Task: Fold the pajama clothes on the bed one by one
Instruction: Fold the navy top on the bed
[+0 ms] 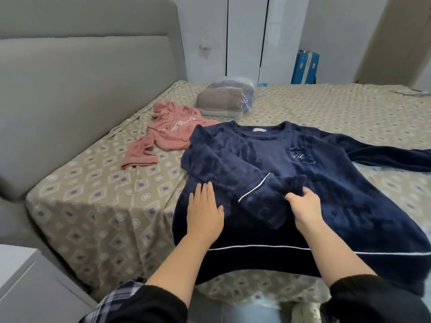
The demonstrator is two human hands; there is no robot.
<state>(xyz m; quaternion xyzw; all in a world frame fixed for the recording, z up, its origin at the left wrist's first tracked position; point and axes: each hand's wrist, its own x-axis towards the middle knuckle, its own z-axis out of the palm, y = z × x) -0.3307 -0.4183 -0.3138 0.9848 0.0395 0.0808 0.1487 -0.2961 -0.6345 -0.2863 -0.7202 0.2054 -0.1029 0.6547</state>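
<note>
Left hand (pixel 205 212) lies flat, fingers straight, on the navy pajama top (pixel 326 201) mid-frame while the right hand (pixel 303 207) pinches its folded-over sleeve cuff (pixel 275 199).

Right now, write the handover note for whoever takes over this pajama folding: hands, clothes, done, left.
Left hand presses flat on the navy top. Right hand pinches the folded sleeve at its cuff.
Navy top lies face up on the bed; pink pajama lies crumpled beside it.
Done: one sleeve folded across the chest.
Left: the other sleeve, body folds, then the pink pajama.
</note>
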